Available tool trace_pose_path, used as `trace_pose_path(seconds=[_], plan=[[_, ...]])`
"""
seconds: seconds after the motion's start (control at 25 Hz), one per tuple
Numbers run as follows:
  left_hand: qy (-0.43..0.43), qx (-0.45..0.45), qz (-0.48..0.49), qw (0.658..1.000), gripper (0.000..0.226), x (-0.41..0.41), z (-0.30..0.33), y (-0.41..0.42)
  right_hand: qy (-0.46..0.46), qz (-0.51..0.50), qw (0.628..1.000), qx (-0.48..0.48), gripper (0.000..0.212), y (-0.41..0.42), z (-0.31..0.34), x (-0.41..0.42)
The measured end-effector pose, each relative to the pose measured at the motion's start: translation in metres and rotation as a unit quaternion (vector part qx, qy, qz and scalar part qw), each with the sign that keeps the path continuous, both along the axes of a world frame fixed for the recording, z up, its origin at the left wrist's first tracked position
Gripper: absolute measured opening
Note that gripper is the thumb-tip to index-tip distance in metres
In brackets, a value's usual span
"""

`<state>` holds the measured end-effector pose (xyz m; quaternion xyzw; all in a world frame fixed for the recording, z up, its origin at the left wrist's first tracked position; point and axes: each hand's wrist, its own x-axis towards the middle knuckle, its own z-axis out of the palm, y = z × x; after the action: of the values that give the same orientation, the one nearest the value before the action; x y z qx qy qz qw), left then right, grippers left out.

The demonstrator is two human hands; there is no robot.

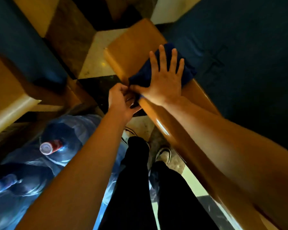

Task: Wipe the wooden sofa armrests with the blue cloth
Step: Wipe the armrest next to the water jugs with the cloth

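Note:
A glossy wooden armrest (131,47) runs from the centre top down to the lower right. The dark blue cloth (145,75) lies across it, draped over both edges. My right hand (165,77) presses flat on the cloth with fingers spread. At the armrest's left edge my left hand (121,100) has curled fingers that pinch the hanging corner of the cloth, right beside my right thumb.
A dark blue seat cushion (239,55) lies right of the armrest. A second sofa with a wooden armrest (8,103) and blue cushion stands at the left. Large blue water bottles (60,146), one with a red cap, sit on the floor by my legs.

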<state>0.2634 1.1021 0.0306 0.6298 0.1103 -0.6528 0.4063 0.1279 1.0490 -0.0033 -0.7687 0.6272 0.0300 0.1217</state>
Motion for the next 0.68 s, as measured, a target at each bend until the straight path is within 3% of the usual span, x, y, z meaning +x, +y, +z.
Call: trace_pose_path(seconds=[0.32,0.4,0.44,0.52,0.56,0.68], plan=[[-0.046,-0.006,0.027,0.999,0.025,0.111,-0.004,-0.019,0.022,-0.163,0.986,-0.035,0.085,-0.115,-0.003,0.084],[-0.041,-0.007,0.032,0.999,0.025,0.133,0.000,-0.017,0.022,-0.138,0.989,-0.050,0.076,-0.113,0.002,0.097],[-0.034,-0.011,0.036,0.999,0.024,0.139,0.001,-0.017,0.003,-0.072,0.996,-0.058,0.068,-0.111,0.006,0.103],[-0.035,-0.018,0.048,0.998,0.024,0.162,0.004,-0.015,-0.088,0.120,0.989,-0.020,0.049,-0.103,0.010,0.134],[-0.040,-0.021,0.056,0.997,0.024,0.174,0.004,-0.012,-0.150,0.169,0.973,0.041,0.042,-0.097,0.013,0.158],[-0.062,-0.008,0.088,0.994,0.025,0.210,0.002,0.006,-0.357,0.068,0.912,0.190,0.034,-0.064,0.022,0.241]])
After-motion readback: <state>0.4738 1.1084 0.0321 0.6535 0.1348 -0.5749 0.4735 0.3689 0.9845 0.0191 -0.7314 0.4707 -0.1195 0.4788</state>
